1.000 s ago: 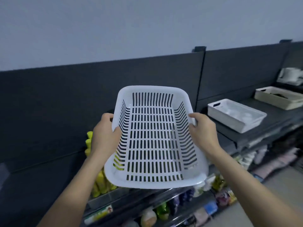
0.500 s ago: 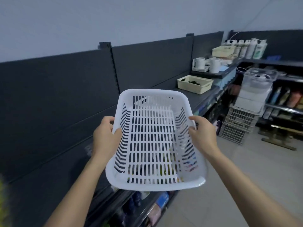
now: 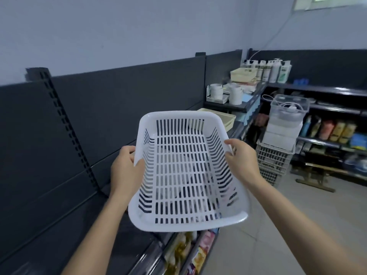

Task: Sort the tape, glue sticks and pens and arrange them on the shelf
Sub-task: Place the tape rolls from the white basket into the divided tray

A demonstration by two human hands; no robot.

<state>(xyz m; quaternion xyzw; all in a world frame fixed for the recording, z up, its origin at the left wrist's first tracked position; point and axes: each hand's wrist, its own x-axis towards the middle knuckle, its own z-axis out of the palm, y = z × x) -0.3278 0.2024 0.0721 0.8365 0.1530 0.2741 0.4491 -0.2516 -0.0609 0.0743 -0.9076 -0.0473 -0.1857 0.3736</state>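
Left hand (image 3: pixel 125 171) gripping left long rim of white slotted basket (image 3: pixel 174 114), right hand (image 3: pixel 243 161) gripping right rim. Basket empty, in air, long axis pointing away from me. Dark shelf (image 3: pixel 145 249) lies left and below; left hand nearer. Tape, glue sticks, pens not in view.

Left hand (image 3: pixel 126 171), right hand (image 3: pixel 241 161) bare; both forearms bare down to frame edge

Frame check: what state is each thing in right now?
basket: empty, held in the air.
left hand: grips the basket's left rim.
right hand: grips the basket's right rim.
pump bottles: upright, in a row.
cream tray: right way up, contents hidden.
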